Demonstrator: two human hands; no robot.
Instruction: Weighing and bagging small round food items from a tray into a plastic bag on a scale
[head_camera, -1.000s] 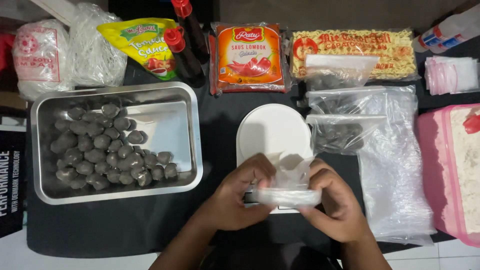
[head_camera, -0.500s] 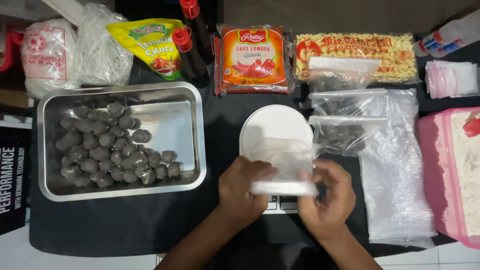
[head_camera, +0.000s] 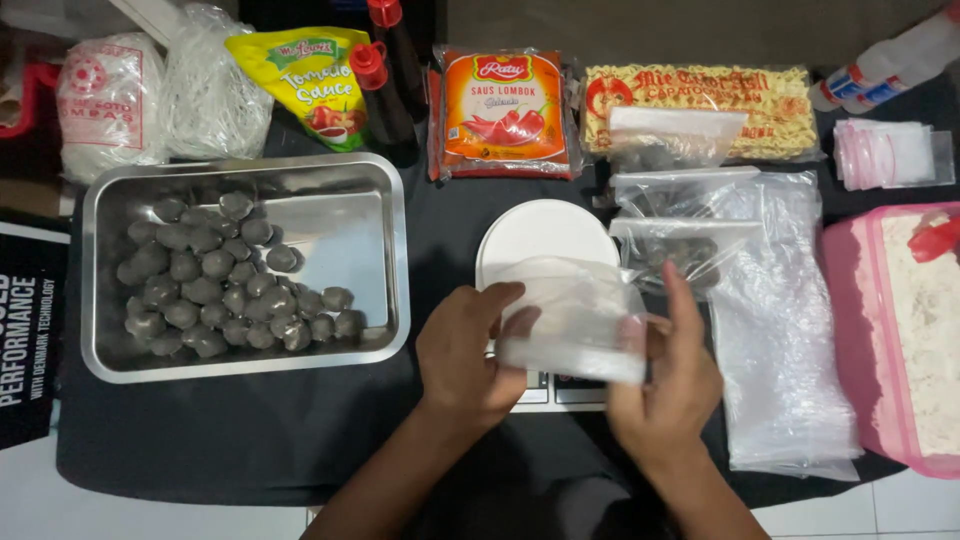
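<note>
A small clear plastic bag (head_camera: 580, 322) (empty, as far as can be seen) hangs over the white round scale (head_camera: 545, 240), gripped on both sides. The left hand (head_camera: 470, 352) pinches its left edge; the right hand (head_camera: 672, 385) grasps its right side, fingers raised. A steel tray (head_camera: 380, 250) of grey meatballs (head_camera: 210, 285) sits left; filled bags (head_camera: 685, 240) lie right.

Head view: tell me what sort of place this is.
Probably a home or small food-packing table. A rectangular steel tray holds grey meatballs, clear filled plastic bags lie beside a white round-topped scale, and both hands open an empty clear bag.
</note>
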